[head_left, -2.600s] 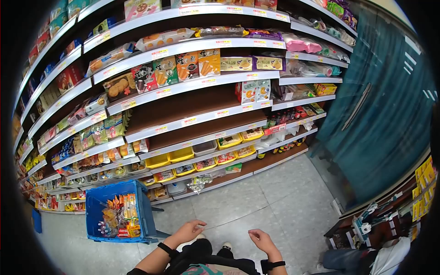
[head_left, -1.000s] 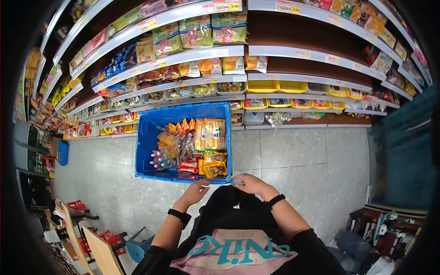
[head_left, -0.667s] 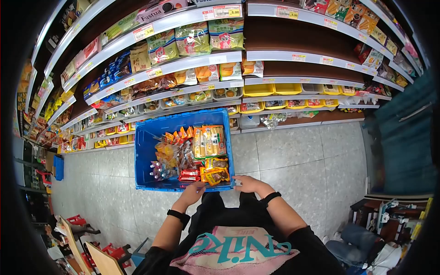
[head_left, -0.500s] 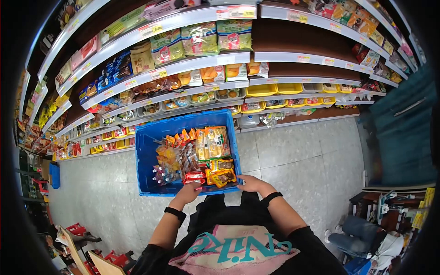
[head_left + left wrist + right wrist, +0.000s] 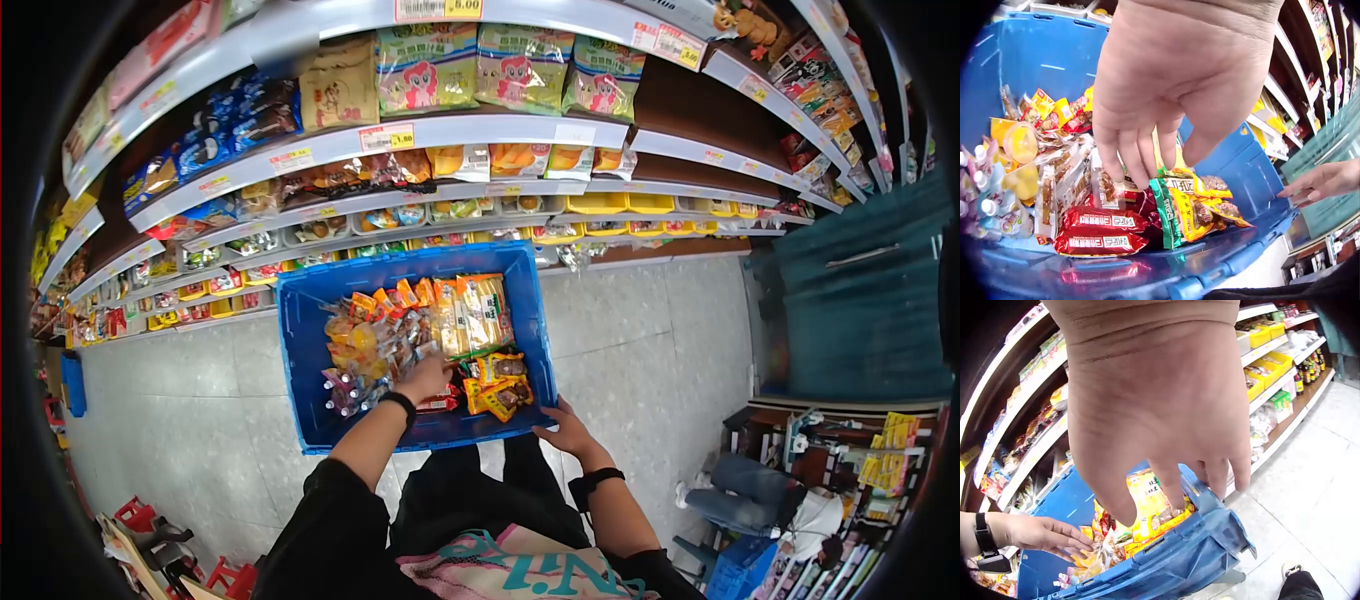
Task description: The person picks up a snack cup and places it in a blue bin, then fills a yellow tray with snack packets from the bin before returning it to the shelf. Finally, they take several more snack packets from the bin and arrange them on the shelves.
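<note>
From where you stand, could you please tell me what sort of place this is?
Probably a grocery or snack shop: packaged snacks stand on long shelves, with price labels along their edges.

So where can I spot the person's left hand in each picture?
Head: left hand slightly left of and below centre.
Left wrist: large at top centre, fingers pointing down.
Right wrist: lower left, fingers pointing right.
Shared landmark: the blue crate.
</note>
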### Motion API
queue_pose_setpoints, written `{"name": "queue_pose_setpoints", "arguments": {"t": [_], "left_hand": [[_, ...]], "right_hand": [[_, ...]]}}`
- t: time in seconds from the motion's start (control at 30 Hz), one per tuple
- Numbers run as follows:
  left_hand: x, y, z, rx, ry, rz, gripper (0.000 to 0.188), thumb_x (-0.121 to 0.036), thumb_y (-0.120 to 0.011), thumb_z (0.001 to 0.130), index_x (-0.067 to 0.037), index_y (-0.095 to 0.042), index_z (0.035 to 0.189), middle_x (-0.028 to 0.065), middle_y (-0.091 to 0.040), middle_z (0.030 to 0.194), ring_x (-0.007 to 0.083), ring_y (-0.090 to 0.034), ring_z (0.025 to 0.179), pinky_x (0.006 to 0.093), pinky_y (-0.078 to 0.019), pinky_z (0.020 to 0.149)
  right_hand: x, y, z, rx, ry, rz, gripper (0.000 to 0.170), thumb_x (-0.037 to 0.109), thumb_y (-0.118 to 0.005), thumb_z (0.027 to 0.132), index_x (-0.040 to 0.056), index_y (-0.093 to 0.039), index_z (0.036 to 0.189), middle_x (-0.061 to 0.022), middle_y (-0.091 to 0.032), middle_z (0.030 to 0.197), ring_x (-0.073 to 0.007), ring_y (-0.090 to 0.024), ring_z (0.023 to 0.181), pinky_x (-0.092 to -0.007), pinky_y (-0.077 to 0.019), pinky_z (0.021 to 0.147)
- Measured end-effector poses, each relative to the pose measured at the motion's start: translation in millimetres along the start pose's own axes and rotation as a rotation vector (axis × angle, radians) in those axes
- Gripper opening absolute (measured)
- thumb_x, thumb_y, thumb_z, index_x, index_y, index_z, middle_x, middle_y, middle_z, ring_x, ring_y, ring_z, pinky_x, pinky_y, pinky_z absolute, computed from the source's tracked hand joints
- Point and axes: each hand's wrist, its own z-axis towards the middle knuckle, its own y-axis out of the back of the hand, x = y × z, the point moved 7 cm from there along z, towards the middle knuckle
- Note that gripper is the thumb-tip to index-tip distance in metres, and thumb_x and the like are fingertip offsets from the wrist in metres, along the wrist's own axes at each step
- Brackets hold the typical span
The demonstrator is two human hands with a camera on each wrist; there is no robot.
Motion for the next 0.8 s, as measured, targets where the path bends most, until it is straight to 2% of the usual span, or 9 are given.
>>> {"name": "queue_pose_setpoints", "arguments": {"t": [0.03,0.13,0.23,0.3,0.4,0.5,0.63,0.73,0.8], "left_hand": [[3.5,2.1,9.0,0.023,0.172,-0.008,0.05,-0.022,-0.062,0.083,0.001,-0.048,0.124,0.0301,-0.056,0.115,0.0396,-0.051,0.115,0.0443,-0.043,0.097],[8.1,12.7,30.4,-0.187,0.143,-0.026,0.056,-0.021,-0.065,0.082,-0.002,-0.044,0.13,0.0293,-0.038,0.136,0.0452,-0.035,0.127,0.044,-0.0354,0.106],[-2.8,29.1,37.3,-0.228,0.22,-0.047,0.057,-0.024,-0.066,0.081,-0.003,-0.045,0.13,0.028,-0.041,0.132,0.0415,-0.038,0.126,0.043,-0.0341,0.107],[15.9,19.8,56.6,-0.205,0.194,-0.035,0.066,-0.025,-0.07,0.079,-0.002,-0.038,0.133,0.027,-0.043,0.129,0.0398,-0.04,0.125,0.0414,-0.0362,0.105],[50.7,6.0,80.4,-0.263,0.173,-0.274,0.09,-0.028,-0.077,0.075,0.002,-0.018,0.136,0.0258,-0.046,0.125,0.0366,-0.049,0.118,0.0367,-0.0402,0.1],[48.3,11.3,82.1,-0.276,0.272,-0.371,0.097,-0.045,-0.08,0.07,0.006,-0.025,0.132,0.0242,-0.042,0.127,0.0305,-0.043,0.121,0.0362,-0.0363,0.102],[52.7,4.6,101.9,-0.116,0.438,-0.277,0.115,-0.054,-0.081,0.064,0.008,-0.015,0.136,0.0312,-0.036,0.134,0.0376,-0.041,0.126,0.0369,-0.0359,0.104],[19.2,13.3,90.0,-0.27,0.651,-0.268,0.129,-0.064,-0.077,0.059,0.007,-0.008,0.141,0.0322,-0.026,0.141,0.04,-0.031,0.132,0.043,-0.0309,0.108],[4.4,-0.4,90.0,-0.344,0.647,-0.248,0.129,-0.066,-0.077,0.058,0.005,-0.008,0.142,0.0319,-0.025,0.142,0.0395,-0.031,0.133,0.0442,-0.0306,0.108]], "right_hand": [[-2.5,0.2,-1.3,-0.039,0.016,0.044,0.061,0.039,-0.074,0.074,0.005,-0.06,0.123,-0.0349,-0.034,0.14,-0.0415,-0.03,0.136,-0.0404,-0.033,0.109],[-4.2,-4.0,-2.6,-0.069,-0.018,0.039,0.059,0.036,-0.075,0.074,0.0044,-0.061,0.121,-0.0347,-0.035,0.14,-0.0409,-0.029,0.137,-0.0406,-0.0327,0.109],[-8.6,-5.4,-0.5,-0.069,-0.046,0.028,0.058,0.036,-0.075,0.074,0.0034,-0.061,0.121,-0.0336,-0.034,0.141,-0.0399,-0.029,0.137,-0.0402,-0.0329,0.109],[-10.2,-6.4,-0.7,-0.084,-0.04,0.053,0.058,0.035,-0.075,0.074,0.0028,-0.061,0.12,-0.032,-0.033,0.142,-0.0393,-0.031,0.136,-0.0397,-0.0335,0.109],[-4.7,-5.5,-3.6,-0.103,-0.056,0.079,0.057,0.033,-0.076,0.073,0.0026,-0.062,0.12,-0.0307,-0.032,0.143,-0.0388,-0.033,0.135,-0.039,-0.0351,0.108],[-1.6,-4.5,-5.2,-0.136,-0.042,0.067,0.056,0.032,-0.077,0.073,0.0024,-0.062,0.119,-0.0306,-0.031,0.143,-0.0392,-0.035,0.133,-0.0394,-0.0368,0.106],[2.9,-3.3,-9.0,-0.16,-0.063,0.061,0.055,0.03,-0.077,0.073,0.0023,-0.062,0.119,-0.0307,-0.03,0.144,-0.0405,-0.036,0.133,-0.0403,-0.0377,0.106],[15.1,1.7,-12.1,-0.182,-0.079,0.095,0.056,0.029,-0.077,0.072,0.0024,-0.061,0.119,-0.0308,-0.029,0.144,-0.0412,-0.036,0.133,-0.0406,-0.0374,0.106],[16.6,1.0,-12.4,-0.185,-0.086,0.086,0.056,0.028,-0.078,0.072,0.0022,-0.061,0.119,-0.031,-0.028,0.145,-0.0412,-0.036,0.133,-0.0406,-0.0375,0.106]]}}
